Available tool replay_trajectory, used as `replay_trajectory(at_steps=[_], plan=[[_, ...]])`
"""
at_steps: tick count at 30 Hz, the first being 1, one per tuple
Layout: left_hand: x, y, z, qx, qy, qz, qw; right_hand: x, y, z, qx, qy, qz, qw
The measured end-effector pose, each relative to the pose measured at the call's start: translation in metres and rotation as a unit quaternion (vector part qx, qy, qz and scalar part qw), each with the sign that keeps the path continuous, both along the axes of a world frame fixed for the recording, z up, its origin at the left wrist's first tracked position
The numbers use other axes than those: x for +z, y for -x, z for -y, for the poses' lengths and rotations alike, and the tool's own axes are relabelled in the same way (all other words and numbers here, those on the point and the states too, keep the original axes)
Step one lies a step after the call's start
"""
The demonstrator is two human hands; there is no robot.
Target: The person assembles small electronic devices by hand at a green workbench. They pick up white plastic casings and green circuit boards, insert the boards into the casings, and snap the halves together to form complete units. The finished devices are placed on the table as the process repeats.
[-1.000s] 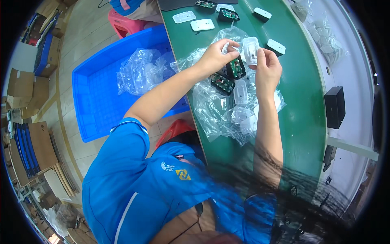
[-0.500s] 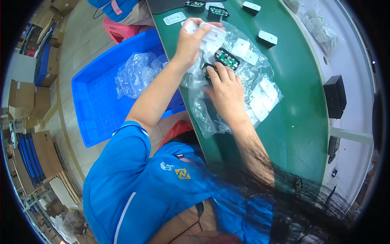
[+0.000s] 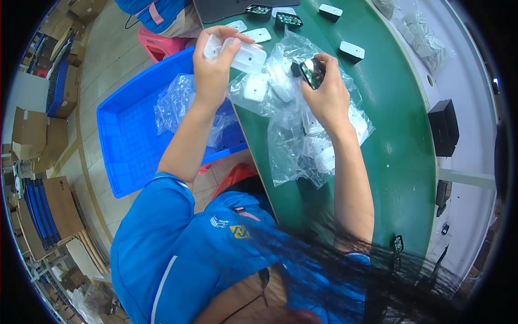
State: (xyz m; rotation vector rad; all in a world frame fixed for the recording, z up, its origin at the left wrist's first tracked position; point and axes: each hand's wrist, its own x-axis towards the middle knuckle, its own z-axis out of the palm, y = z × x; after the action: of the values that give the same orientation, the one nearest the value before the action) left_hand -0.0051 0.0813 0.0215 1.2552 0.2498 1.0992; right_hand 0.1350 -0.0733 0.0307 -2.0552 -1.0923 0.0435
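Observation:
My left hand [image 3: 215, 67] is closed on white plastic covers [image 3: 249, 57], at least two, above the table's left edge. In my right hand [image 3: 330, 100] is a black housing [image 3: 313, 72] with a green circuit board showing in its open face. A second small black part sticks out beside it, mostly hidden. Under both hands lies a clear plastic bag [image 3: 283, 127] with several white covers [image 3: 255, 87] on and in it.
Several black housings stand at the back of the green table [image 3: 396, 129], some with white covers [image 3: 352, 49], others open with boards [image 3: 288, 20]. Left of the table is a blue bin [image 3: 121, 154] holding clear plastic bags [image 3: 178, 102], near a pink stool [image 3: 156, 43].
My right hand has lifted the black housing off the bag and moved up and right. My left hand has shifted left with the white covers.

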Motion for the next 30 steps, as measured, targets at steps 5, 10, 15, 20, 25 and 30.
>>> replay_trajectory(at_steps=[5,10,15,20,25,30], plan=[[0.011,0.010,0.016,0.016,-0.054,-0.006,0.998,0.039,-0.011,0.001,0.064,0.024,-0.297,0.952],[-0.020,-0.005,0.037,-0.073,-0.125,-0.122,0.982,-0.009,-0.022,-0.014,-0.002,0.078,0.062,0.995],[-0.073,-0.017,0.052,-0.086,-0.192,-0.256,0.944,-0.017,-0.029,-0.033,0.022,0.286,0.200,0.937],[-0.082,-0.013,0.049,-0.074,-0.185,-0.211,0.957,-0.035,-0.029,-0.029,-0.041,0.161,0.107,0.980],[-0.040,-0.012,0.052,0.002,-0.213,-0.183,0.960,0.013,-0.022,0.034,-0.168,-0.181,-0.113,0.962],[0.013,-0.024,0.103,-0.107,-0.282,-0.097,0.949,0.033,-0.021,0.121,-0.239,-0.241,-0.101,0.935]])
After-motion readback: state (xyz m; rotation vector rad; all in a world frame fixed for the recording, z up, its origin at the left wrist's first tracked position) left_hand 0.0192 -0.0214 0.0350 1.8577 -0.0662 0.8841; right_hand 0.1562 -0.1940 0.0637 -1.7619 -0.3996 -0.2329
